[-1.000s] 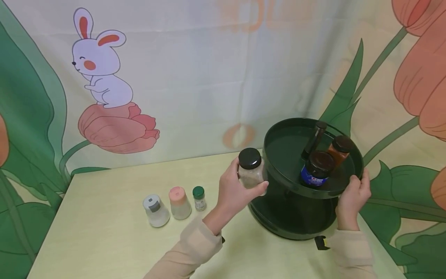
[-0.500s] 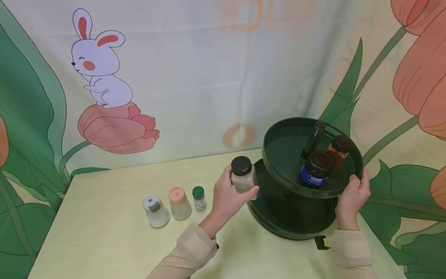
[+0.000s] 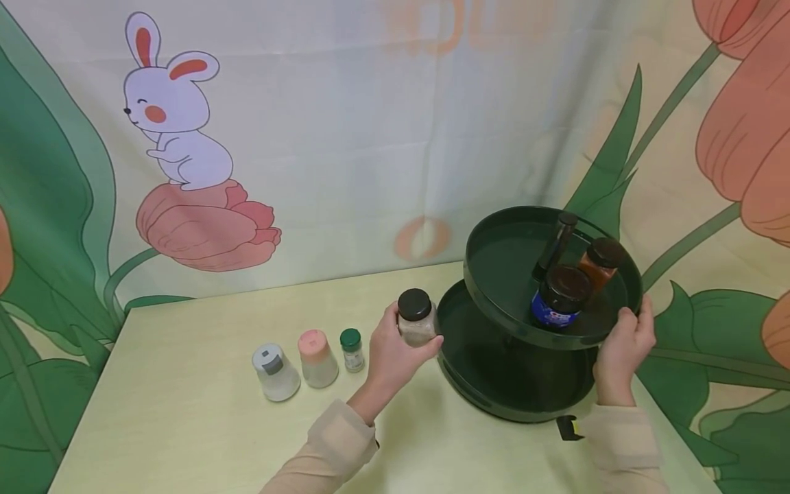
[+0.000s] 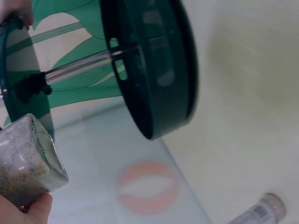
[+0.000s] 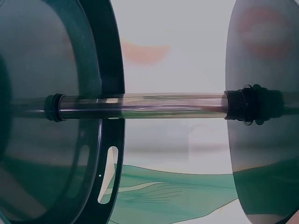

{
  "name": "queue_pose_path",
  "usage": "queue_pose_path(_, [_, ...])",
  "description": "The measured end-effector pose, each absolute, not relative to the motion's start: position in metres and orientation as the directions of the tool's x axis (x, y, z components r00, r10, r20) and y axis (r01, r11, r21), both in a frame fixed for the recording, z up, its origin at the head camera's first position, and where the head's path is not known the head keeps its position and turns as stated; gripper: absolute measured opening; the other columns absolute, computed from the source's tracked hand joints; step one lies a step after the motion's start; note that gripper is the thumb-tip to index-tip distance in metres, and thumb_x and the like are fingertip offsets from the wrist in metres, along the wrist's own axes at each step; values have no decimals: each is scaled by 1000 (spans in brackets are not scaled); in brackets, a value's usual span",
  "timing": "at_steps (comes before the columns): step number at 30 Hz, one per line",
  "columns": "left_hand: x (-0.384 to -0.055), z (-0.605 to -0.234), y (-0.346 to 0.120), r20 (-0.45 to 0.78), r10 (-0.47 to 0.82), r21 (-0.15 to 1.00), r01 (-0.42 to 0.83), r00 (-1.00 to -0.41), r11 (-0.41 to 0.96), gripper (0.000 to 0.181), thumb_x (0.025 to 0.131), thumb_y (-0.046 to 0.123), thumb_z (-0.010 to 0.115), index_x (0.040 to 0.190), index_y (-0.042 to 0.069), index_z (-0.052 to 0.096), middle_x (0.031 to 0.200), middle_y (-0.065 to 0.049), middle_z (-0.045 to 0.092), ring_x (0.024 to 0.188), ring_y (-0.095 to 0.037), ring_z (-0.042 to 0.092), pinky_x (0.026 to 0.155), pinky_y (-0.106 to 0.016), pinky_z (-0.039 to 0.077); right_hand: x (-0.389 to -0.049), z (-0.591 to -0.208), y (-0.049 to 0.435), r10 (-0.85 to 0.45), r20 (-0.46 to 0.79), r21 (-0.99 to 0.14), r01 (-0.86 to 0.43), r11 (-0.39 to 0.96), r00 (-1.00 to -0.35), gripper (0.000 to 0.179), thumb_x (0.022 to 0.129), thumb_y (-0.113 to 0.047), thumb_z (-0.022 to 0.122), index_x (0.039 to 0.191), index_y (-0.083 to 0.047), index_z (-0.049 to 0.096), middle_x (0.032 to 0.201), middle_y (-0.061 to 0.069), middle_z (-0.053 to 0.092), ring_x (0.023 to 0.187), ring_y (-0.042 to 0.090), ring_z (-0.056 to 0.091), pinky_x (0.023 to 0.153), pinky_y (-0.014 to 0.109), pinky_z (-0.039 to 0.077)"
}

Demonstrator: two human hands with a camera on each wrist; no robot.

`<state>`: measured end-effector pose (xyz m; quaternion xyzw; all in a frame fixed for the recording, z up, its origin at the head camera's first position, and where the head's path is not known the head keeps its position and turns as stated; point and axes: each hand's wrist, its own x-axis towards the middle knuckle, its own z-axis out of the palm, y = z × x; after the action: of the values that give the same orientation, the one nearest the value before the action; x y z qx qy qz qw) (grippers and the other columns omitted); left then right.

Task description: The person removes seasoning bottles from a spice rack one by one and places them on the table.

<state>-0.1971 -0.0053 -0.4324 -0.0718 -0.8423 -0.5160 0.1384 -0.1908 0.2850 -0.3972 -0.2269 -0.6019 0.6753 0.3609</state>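
Note:
In the head view my left hand [image 3: 391, 360] grips a clear square seasoning jar [image 3: 418, 331] with a black lid, just left of a dark green two-tier rack [image 3: 512, 326]. Speckled pale seasoning shows inside the jar [image 4: 28, 161] in the left wrist view. My right hand [image 3: 623, 357] holds the rim of the upper tier at its right side. On that tier stand a blue-labelled jar [image 3: 558, 305], a jar of reddish seasoning [image 3: 599, 267] and a slim dark bottle [image 3: 555, 247]. A clear post [image 5: 163, 106] joins the tiers; the lower tier [image 3: 475, 353] is partly hidden below the upper.
Left of my left hand, a green-capped spice bottle [image 3: 352, 351], a pink-topped shaker [image 3: 317, 363] and a grey-topped shaker [image 3: 276, 376] stand in a row on the pale table [image 3: 185, 425]. A printed cloth backdrop [image 3: 345, 171] hangs along the table's back edge.
My left hand has moved left and down with the seasoning jar, away from the upper tier's edge. The right hand has stayed on the rim, and the rack stands as before.

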Motion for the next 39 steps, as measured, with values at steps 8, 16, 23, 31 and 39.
queue_pose_path(8, [-201, -449, -9, 253, -57, 850, 194, -966, 489, 71, 63, 33, 75, 121, 7, 43, 106, -9, 60, 90, -21, 57, 75, -34, 48, -191, -398, 286, 762, 124, -980, -200, -8, -635, 47, 91, -14, 32, 138, -7, 29, 144, 6, 27, 131, 7, 23, 108, 21, 19])
queue_pose_path(16, [-204, -462, -12, 228, -77, 848, 159, -971, 505, 72, 63, 32, 76, 122, 7, 42, 107, -9, 60, 93, -21, 58, 77, -36, 48, -191, -398, 286, 768, 123, -980, -201, -7, -629, 47, 91, -14, 32, 137, -6, 29, 145, 6, 26, 131, 7, 22, 108, 20, 19])
queue_pose_path(23, [-209, -475, -14, 210, -111, 852, 127, -971, 508, 73, 62, 30, 77, 121, 5, 42, 108, -11, 60, 94, -23, 58, 78, -37, 48, -190, -398, 285, 770, 129, -979, -202, -1, -625, 47, 91, -13, 32, 137, -6, 30, 144, 7, 27, 131, 8, 24, 108, 21, 20])
queue_pose_path(31, [-215, -487, -15, 209, -145, 853, 108, -967, 510, 72, 61, 27, 78, 119, 4, 42, 107, -13, 60, 94, -25, 58, 79, -38, 48, -191, -398, 286, 763, 130, -978, -207, -6, -633, 47, 91, -14, 31, 137, -7, 29, 144, 6, 27, 131, 8, 24, 108, 22, 20])
queue_pose_path(39, [-220, -496, -16, 166, -183, 858, 51, -969, 510, 74, 60, 26, 79, 121, 3, 42, 109, -14, 59, 98, -27, 57, 81, -39, 47, -191, -397, 286, 764, 119, -982, -190, -5, -635, 47, 91, -15, 31, 138, -9, 29, 145, 5, 26, 131, 7, 23, 108, 22, 19])
